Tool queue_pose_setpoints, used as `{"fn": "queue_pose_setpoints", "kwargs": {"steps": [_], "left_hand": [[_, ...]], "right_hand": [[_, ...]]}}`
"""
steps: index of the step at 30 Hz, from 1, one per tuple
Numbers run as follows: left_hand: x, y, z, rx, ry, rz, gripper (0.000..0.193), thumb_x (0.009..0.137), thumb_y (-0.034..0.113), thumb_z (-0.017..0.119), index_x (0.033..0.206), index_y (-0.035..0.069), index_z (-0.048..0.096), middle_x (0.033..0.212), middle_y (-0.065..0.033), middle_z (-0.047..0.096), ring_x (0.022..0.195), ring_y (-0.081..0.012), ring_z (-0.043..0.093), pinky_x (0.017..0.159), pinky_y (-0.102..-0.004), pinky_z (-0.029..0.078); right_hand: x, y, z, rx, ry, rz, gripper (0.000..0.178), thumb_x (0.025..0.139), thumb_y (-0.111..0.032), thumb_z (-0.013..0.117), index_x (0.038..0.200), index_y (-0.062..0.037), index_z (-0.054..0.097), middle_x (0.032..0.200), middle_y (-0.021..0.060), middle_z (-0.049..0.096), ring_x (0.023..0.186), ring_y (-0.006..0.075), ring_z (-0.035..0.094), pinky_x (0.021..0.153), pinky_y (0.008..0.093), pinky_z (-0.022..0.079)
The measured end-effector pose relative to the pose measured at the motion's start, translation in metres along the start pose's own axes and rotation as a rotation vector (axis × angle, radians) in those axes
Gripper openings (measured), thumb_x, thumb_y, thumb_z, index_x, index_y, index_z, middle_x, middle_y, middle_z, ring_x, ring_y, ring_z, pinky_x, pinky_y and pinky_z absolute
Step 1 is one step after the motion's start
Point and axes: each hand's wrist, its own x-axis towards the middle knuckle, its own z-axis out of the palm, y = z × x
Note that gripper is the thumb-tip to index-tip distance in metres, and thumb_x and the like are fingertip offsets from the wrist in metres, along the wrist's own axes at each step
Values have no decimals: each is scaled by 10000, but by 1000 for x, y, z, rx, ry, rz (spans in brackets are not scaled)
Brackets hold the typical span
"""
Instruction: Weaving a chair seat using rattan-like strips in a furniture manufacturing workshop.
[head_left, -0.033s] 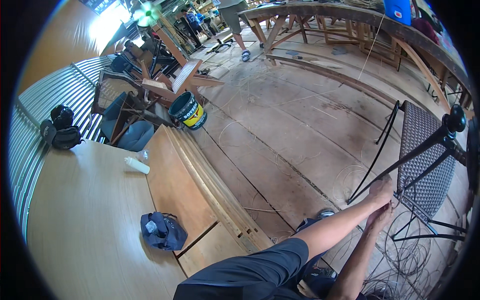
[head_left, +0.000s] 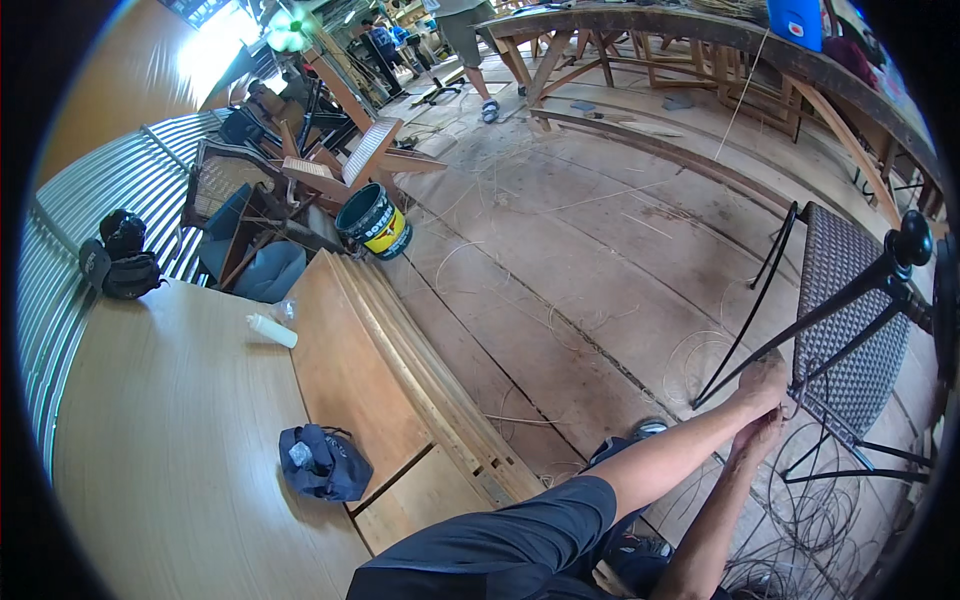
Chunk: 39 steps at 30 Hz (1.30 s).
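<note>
A chair with a black metal frame and a dark brown woven panel (head_left: 850, 310) stands tilted at my right. My left hand (head_left: 764, 382) is closed at the near lower edge of its frame, beside a thin black leg. Just below it, my right hand (head_left: 758, 432) is closed too, its fingers drawn together close to the left ones. What the fingertips pinch is too small to make out. A thin dark strand (head_left: 797, 402) loops beside them. Loose coils of dark strand (head_left: 815, 515) lie on the floor under the chair.
At my left, a wood-topped table (head_left: 180, 430) holds a dark blue bag (head_left: 325, 462), a white bottle (head_left: 271, 330) and a black cap (head_left: 128, 270). Stacked boards (head_left: 400, 350) adjoin it. A dark bucket (head_left: 375, 222) stands beyond. A long workbench (head_left: 640, 18) and a person (head_left: 468, 50) are farther off.
</note>
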Motion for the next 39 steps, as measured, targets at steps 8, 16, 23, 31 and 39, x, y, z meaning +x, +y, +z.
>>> {"fn": "queue_pose_setpoints", "kwargs": {"steps": [8, 16, 23, 31, 39], "left_hand": [[-33, 15, -6, -376, 300, 209, 319, 831, 51, 419, 1136, 89, 336, 662, -151, 539, 560, -280, 557, 489, -389, 431], [-53, 21, -48, -275, 267, 526, 227, 834, 88, 437, 1035, 61, 336, 757, -130, 579, 598, -289, 589, 483, -362, 476], [-63, 20, -56, -251, 364, 663, 150, 793, 94, 498, 900, 35, 411, 702, -104, 559, 604, -286, 565, 514, -373, 458], [-84, 22, -75, -16, 405, 990, 114, 709, 176, 512, 751, 71, 498, 818, -49, 532, 832, -223, 492, 737, -328, 425], [-87, 22, -65, 152, 401, 1053, 82, 720, 163, 491, 687, 97, 527, 788, -19, 526, 833, -198, 494, 742, -324, 416]], "right_hand": [[23, -12, -24, -180, -61, 40, 185, 882, -97, 423, 1033, -9, 484, 1041, 114, 534, 932, 190, 533, 830, 293, 425], [-46, -30, 53, -613, -19, -301, 152, 860, -58, 473, 999, 2, 470, 1022, 86, 515, 911, 141, 515, 815, 264, 414], [-76, -61, 81, -800, -46, -348, 163, 852, -132, 520, 970, -28, 475, 741, 4, 497, 608, 62, 448, 529, 184, 365], [-90, -86, 105, -594, -159, -301, 394, 857, -102, 491, 1222, -12, 372, 783, -13, 470, 622, 39, 386, 530, 184, 332], [-88, -90, 95, -694, -25, -353, 243, 868, -100, 493, 1083, 2, 537, 676, -41, 458, 554, 27, 347, 482, 169, 279]]}}
